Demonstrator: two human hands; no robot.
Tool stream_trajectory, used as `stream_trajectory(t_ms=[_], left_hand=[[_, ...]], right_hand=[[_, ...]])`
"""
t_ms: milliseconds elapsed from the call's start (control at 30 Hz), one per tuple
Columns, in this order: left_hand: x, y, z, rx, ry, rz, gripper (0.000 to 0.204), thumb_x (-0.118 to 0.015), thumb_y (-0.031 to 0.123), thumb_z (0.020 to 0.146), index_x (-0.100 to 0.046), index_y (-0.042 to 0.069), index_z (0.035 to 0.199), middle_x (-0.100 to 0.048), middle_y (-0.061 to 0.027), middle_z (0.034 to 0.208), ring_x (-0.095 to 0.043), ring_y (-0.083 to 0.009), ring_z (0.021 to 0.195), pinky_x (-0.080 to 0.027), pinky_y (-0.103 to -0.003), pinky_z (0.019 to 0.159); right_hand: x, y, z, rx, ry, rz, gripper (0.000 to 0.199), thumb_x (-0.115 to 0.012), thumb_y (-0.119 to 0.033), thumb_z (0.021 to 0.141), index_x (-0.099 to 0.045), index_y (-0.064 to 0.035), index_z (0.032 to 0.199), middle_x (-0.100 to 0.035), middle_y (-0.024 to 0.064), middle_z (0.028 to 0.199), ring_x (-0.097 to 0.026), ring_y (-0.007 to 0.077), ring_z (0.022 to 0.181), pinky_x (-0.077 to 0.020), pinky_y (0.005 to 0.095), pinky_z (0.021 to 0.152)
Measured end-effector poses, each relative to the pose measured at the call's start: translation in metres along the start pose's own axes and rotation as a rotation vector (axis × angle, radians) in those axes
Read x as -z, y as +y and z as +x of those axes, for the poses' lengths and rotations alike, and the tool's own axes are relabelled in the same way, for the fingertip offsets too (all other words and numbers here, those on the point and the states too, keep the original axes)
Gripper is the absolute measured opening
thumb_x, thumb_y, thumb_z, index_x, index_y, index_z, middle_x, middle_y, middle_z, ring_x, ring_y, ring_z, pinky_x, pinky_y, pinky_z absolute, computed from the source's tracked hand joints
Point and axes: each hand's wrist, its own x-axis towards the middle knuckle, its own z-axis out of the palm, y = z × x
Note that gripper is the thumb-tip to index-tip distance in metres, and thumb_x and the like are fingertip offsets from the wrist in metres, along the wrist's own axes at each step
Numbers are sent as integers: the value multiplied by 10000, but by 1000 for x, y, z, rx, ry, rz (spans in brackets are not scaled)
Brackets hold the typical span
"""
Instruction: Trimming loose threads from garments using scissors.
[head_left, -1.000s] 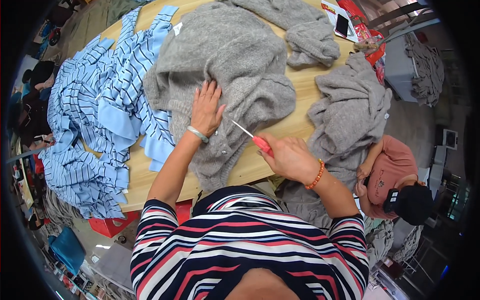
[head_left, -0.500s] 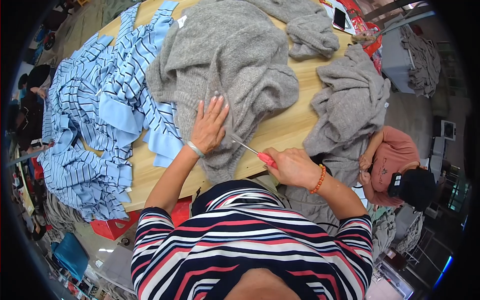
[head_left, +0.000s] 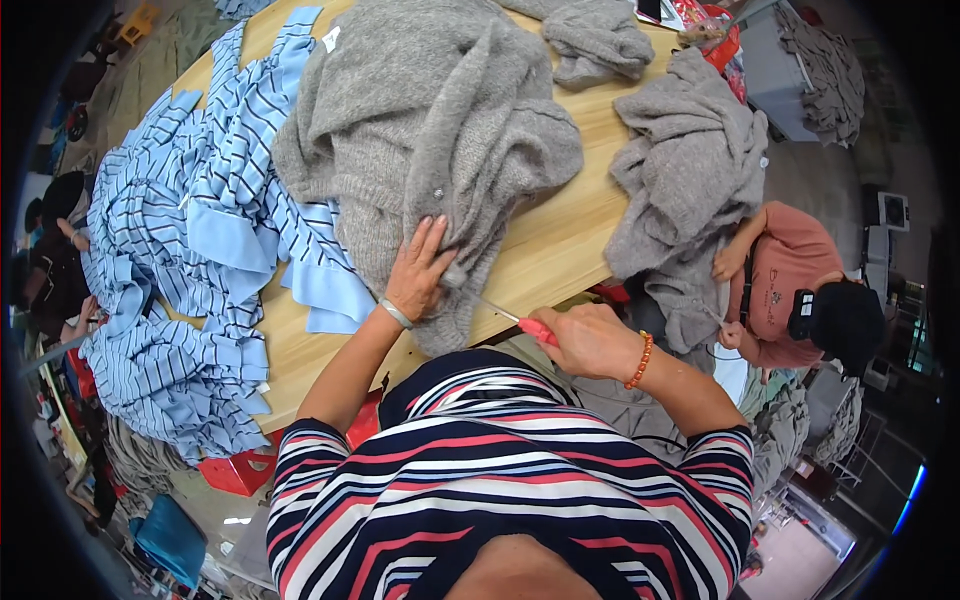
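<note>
A heap of grey knitted garment [head_left: 460, 110] lies in front of me and hangs over the table's near edge. My left hand [head_left: 418, 280] rests on its lower part with the fingers stretched out, beside a raised knit band bearing a small shiny button-like dot [head_left: 438, 192]. In my right hand [head_left: 595, 340] is a hand tool with a red handle [head_left: 538, 331] and a thin metal shaft. The shaft points left toward the knit near my left thumb; its tip is too blurred to make out.
The wooden table [head_left: 560, 235] holds blue striped garments [head_left: 190, 230] on the left and another grey knit pile [head_left: 690, 150] on the right. A co-worker in a pink shirt [head_left: 795, 270] and black cap sits at the right. Below the left edge stands a red crate [head_left: 237, 472].
The knit band above my left hand now stands up more. My left fingers have drawn closer together. My right hand keeps its grip on the tool, and the whole view has shifted slightly.
</note>
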Motion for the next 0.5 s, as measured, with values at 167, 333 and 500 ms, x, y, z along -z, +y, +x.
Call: stream_trajectory(t_ms=[167, 333, 500], left_hand=[[11, -1, 7, -54, 209, -224, 639, -503, -13, 541, -627, 101, 1158, -426, -182, 1409, -381, -392, 1305, -340, -452, 1052], [8, 7, 16, -10, 260, -276, 651, -527, -24, 540, -642, 141, 1159, -439, -176, 1396, -412, -390, 1265, -334, -445, 1052], [18, 31, 14, 75, 290, -355, 542, -624, -26, 574, -690, 156, 1080, -407, -202, 1408, -388, -400, 1262, -286, -440, 1070]], right_hand=[[-2, 4, 1, -65, 135, 35, 281, -558, -292, 883, -547, -54, 1031, -639, 200, 706, -642, 386, 702, -493, 478, 632], [-6, -3, 1, 10, 3, 28, 277, -559, -283, 884, -535, -65, 1053, -641, 196, 711, -643, 382, 712, -494, 475, 642], [4, -1, -3, -78, 101, 75, 277, -560, -281, 880, -554, -74, 1063, -648, 197, 745, -646, 375, 739, -498, 469, 673]])
